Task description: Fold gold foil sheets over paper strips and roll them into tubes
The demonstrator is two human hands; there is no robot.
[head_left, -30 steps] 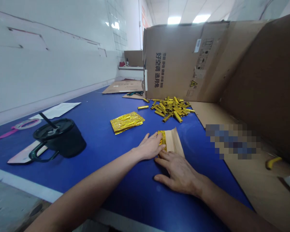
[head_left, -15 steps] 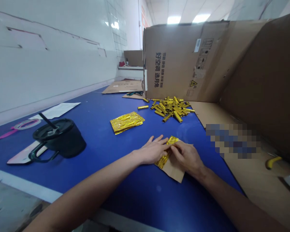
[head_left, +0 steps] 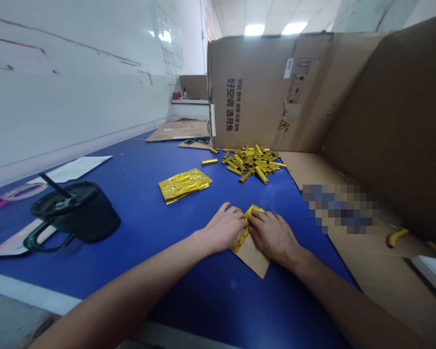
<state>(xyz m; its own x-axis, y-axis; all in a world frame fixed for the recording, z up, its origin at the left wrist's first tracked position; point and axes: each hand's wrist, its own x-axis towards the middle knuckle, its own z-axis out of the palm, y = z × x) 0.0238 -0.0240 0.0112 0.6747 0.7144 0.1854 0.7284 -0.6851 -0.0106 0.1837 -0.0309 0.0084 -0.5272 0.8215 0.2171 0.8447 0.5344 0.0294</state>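
My left hand (head_left: 224, 229) and my right hand (head_left: 272, 236) meet at the middle of the blue table (head_left: 138, 194). Both pinch a crinkled gold foil piece (head_left: 244, 231) that lies on a small brown card (head_left: 252, 256). The fingers of both hands are curled onto the foil. A flat stack of gold foil sheets (head_left: 183, 184) lies to the upper left of the hands. Farther back sits a heap of small gold wrapped sticks (head_left: 251, 162).
A black lidded cup with a straw (head_left: 74, 215) stands at the left on a board. White paper (head_left: 72, 168) and a tape roll (head_left: 19, 191) lie by the wall. Tall cardboard sheets (head_left: 276, 92) stand behind and to the right. A yellow tool (head_left: 395, 237) rests at the right.
The hands have drawn together over the foil, and the left fingers have curled onto it. The card and foil turned and slid toward me. The view shifted slightly right.
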